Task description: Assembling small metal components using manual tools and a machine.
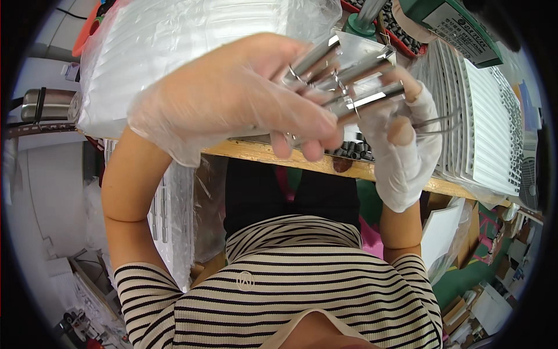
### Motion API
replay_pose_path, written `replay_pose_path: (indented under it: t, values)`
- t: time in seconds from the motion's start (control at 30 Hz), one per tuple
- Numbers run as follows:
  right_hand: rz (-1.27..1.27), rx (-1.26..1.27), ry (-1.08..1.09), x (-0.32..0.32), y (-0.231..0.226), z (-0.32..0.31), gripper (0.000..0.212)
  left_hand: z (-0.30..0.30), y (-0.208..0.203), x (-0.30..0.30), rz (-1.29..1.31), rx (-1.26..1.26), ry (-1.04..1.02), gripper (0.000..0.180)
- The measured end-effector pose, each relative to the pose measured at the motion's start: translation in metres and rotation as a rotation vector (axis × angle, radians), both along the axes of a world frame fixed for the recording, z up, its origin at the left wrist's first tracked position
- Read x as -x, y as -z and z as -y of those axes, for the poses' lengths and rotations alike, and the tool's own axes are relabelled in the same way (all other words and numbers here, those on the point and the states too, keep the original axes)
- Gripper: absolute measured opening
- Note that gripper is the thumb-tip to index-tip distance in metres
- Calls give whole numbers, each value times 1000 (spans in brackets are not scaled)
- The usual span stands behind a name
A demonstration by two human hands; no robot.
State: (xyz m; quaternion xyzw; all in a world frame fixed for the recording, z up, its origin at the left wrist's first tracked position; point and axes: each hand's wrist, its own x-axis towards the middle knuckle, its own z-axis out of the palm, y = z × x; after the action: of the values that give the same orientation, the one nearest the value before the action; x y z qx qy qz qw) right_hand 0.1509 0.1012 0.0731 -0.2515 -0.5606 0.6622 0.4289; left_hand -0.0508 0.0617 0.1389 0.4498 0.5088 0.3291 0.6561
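i see a bright, evenly lit picture with light that seems to fall from overhead, since the clear plastic bag [192, 52] at the top blows out nearly to white. the metal tubes [343, 81] throw hard glints, and the left hand [232, 104] in its thin glove looks pale and a little washed out. it sits close to the lens and reads soft, with slight smear at the fingertips. under the tabletop [349, 166] it turns dim, the space there falling into shadow. the fisheye bends straight edges hard near the rim, and a black vignette cuts the corners. detail at the far right and lower left goes mushy.
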Motion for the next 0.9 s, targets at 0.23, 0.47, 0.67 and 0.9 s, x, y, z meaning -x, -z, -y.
replay_pose_path:
  t: [0.23,0.47,0.67,0.9]
  values:
    - [-130,-120,54,3,9,-1,42,14,2,-9,-46,15,-138,37]
    - [382,-176,123,-1,1,-8,45,-15,23,24,-1003,-1160,-43,17]
    - [1002,-792,-40,-21,18,-12,22,-99,23,229,-1694,-706,-483,17]
    - [1437,-958,-274,-17,19,-2,19,-123,70,260,-364,-721,-316,34]
